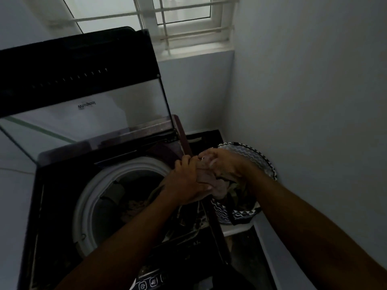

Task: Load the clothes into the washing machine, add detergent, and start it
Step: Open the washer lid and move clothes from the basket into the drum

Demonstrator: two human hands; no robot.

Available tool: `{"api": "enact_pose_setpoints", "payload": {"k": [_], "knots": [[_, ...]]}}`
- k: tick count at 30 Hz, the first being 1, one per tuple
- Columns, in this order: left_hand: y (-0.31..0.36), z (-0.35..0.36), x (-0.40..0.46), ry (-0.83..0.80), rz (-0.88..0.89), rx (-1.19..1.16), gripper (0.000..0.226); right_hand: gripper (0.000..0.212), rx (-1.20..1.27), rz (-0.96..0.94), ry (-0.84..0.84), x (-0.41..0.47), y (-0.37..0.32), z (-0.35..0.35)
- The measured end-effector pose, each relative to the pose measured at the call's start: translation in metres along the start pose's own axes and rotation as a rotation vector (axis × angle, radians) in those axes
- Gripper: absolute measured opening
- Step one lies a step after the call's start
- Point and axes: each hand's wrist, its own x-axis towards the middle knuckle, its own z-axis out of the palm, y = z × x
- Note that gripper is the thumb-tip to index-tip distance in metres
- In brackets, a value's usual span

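Now, hands: both are raised together over the right edge of the washing machine (62, 206), gathered on one bunched garment (211, 183).
Left hand (186, 183): its fingers curl round the near side of the garment, the thumb lying across the cloth toward the right hand.
Right hand (222, 164): its fingers are bent over the top of the same garment and pinch it from the far side; the fingertips are blurred, so exactly how they lie is unclear.
Garment: a dull pinkish-brown wad, held between the two hands above the gap between machine and laundry basket (261, 160); its lower folds hang toward the basket.
Laundry basket: stands just beside the machine's right side, against the wall (314, 101); it has a black-and-white zigzag pattern, and dark clothes (236, 191) show inside it under the right wrist.
Washing machine: a dark top-loader with its glass lid (88, 114) swung up and back; the white rim of the drum (98, 181) is exposed.
Drum contents: some dim cloth (136, 206) lies at the bottom, too dark to tell apart.
Control panel (150, 281): a few round icons show at the near edge, by the left forearm.
Window (184, 21): a white-framed, barred window sits above the machine.
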Motion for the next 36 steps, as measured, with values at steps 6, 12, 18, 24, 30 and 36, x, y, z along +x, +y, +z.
{"api": "enact_pose_setpoints", "payload": {"k": [6, 12, 18, 24, 30, 36], "knots": [[0.001, 0.005, 0.006, -0.002, 0.044, 0.020, 0.064, 0.058, -0.397, 0.086, -0.133, -0.001, 0.013, 0.022], [-0.007, -0.001, -0.001, 0.131, 0.116, -0.083, 0.061, 0.020, -0.496, 0.007, 0.083, 0.005, -0.004, 0.023], [-0.032, -0.049, 0.004, -0.142, 0.030, -0.550, 0.089, 0.010, -0.356, -0.060, 0.221, 0.011, -0.055, 0.030], [-0.050, -0.066, 0.001, 0.126, -0.001, -0.655, 0.093, 0.021, 0.146, -0.095, 0.095, 0.012, -0.096, 0.057], [-0.090, -0.056, -0.022, 0.347, -0.149, -0.667, 0.037, 0.040, 0.499, -0.076, -0.051, 0.013, -0.082, 0.038], [-0.093, -0.041, -0.018, -0.144, -0.206, -0.232, 0.090, 0.070, -0.396, -0.013, -0.117, 0.020, -0.030, 0.010]]}}
